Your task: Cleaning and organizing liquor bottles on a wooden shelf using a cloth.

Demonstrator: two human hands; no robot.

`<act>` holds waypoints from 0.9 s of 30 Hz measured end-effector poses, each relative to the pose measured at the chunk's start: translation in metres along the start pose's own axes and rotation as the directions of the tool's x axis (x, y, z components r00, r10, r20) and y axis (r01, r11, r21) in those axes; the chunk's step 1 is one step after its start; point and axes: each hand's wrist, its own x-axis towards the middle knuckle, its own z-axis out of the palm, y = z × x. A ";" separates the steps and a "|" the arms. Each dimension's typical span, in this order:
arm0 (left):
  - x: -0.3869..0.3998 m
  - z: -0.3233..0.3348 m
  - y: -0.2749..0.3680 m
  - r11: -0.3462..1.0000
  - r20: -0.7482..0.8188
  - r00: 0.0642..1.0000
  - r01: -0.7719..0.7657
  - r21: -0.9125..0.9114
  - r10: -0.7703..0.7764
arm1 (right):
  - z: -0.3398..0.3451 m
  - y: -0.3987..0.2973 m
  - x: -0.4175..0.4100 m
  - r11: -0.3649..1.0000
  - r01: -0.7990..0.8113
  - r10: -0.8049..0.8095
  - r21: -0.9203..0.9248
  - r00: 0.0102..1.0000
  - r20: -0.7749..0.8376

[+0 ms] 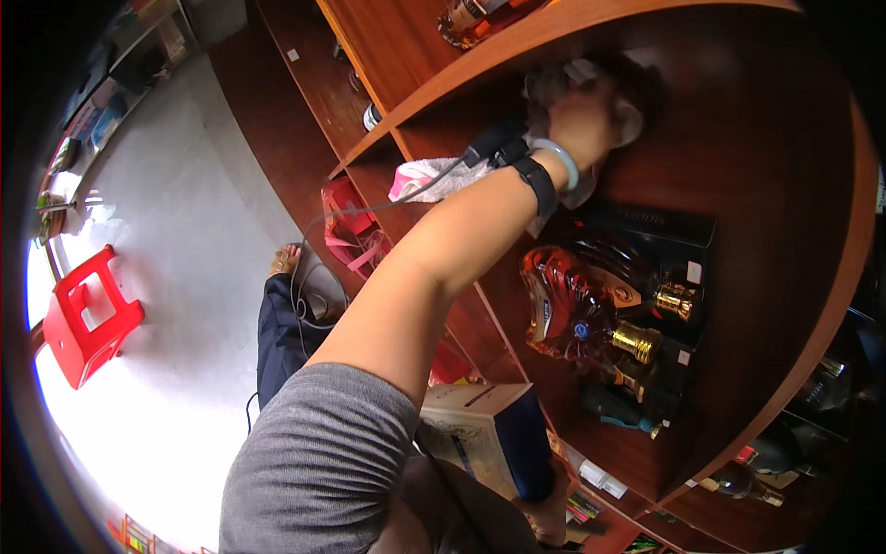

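Note:
My left hand (585, 124), blurred and wearing a pale bangle, reaches into a curved wooden shelf compartment (754, 138). It is closed around a greyish cloth (626, 124) against the dark wood. Beside that forearm stand an amber liquor bottle (574, 311) with a gold stopper and a black box (682, 235). Low in the view, my right hand (550, 516) grips the end of a white and navy carton (477, 419). Part of this carton is hidden by my left arm.
A pink and white towel (432, 176) lies near the left forearm, crossed by a cable (387, 206). Red gift bags (349, 215) sit in a lower compartment. More bottles (744, 481) occupy adjoining shelves. A red plastic stool (86, 325) stands on the grey floor (187, 208).

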 end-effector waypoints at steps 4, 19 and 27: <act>0.026 0.041 0.067 0.794 -0.318 0.756 -0.608 -0.019 0.571 | 0.009 -0.002 -0.009 1.000 0.007 -0.008 -0.001 0.999 -0.051; 0.054 0.023 -0.057 0.247 0.532 0.726 -0.665 0.705 0.436 | 0.023 0.043 -0.004 0.990 0.090 -0.073 0.112 0.987 -0.142; -0.014 -0.059 0.008 0.255 0.389 0.814 -0.523 0.813 0.431 | 0.035 0.081 0.014 0.932 0.363 -0.359 -0.003 0.920 -0.156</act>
